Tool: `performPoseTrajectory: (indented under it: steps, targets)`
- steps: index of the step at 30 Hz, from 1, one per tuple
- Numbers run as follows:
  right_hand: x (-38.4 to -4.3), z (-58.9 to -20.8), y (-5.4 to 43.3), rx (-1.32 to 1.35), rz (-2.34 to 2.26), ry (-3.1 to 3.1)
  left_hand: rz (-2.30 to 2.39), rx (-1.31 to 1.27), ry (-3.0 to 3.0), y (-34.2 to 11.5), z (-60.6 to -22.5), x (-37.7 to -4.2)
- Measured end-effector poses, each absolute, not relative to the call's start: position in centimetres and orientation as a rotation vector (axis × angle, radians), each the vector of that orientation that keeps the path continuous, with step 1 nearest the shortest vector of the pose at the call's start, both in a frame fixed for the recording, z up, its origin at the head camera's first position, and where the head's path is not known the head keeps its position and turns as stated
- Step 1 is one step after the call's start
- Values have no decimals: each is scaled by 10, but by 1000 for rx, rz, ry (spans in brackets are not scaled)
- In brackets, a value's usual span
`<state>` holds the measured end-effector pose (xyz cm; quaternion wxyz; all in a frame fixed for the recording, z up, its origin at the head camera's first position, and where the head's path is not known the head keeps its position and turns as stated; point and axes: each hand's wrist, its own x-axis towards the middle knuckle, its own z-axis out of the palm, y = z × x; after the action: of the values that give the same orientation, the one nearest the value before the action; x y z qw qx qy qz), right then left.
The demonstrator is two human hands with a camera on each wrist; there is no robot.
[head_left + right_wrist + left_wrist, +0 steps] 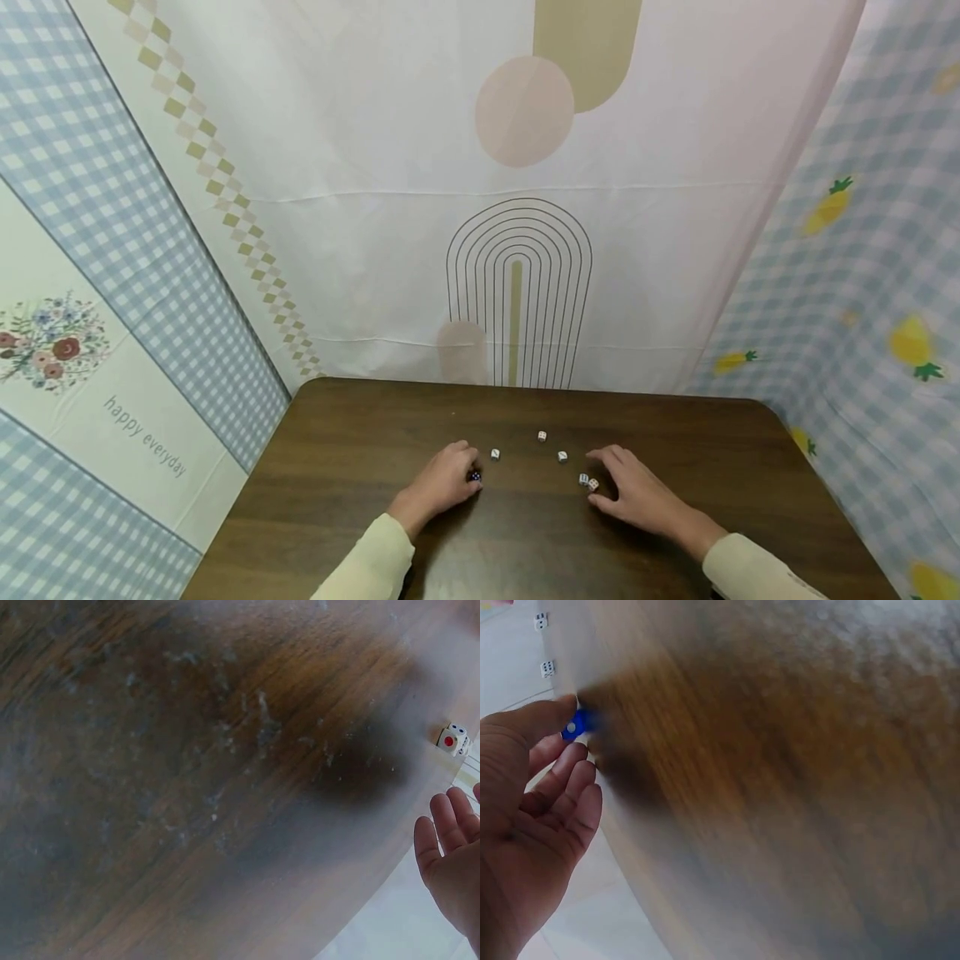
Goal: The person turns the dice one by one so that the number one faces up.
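A small blue die (571, 727) with white pips is pinched between the thumb and index finger of my left hand (444, 482), low over the table. My right hand (637, 493) has its fingers loosely extended, thumb and fingertips spread on either side of two dice. One of these is a white die with dark pips (583, 479), the other a white die showing red (593, 484), and they lie side by side. In the right wrist view, a white die (451, 741) with a red pip sits just beyond the fingertips.
Three more white dice lie farther in: one die (495, 454) right of my left hand, another die (542, 436) toward the back, a third die (562, 457) between them and my right hand. The dark wooden table (525, 533) ends at a patterned cloth wall (375, 275).
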<state>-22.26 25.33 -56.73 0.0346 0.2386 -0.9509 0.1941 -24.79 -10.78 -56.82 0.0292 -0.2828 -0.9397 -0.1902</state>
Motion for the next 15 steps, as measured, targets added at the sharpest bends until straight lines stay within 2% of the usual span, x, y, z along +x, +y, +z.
performPoseTrajectory:
  steps: [15]
  targets:
    - [-222,-568,250,663,650,-2987,-563,-886,-2870,-106,-569,-248]
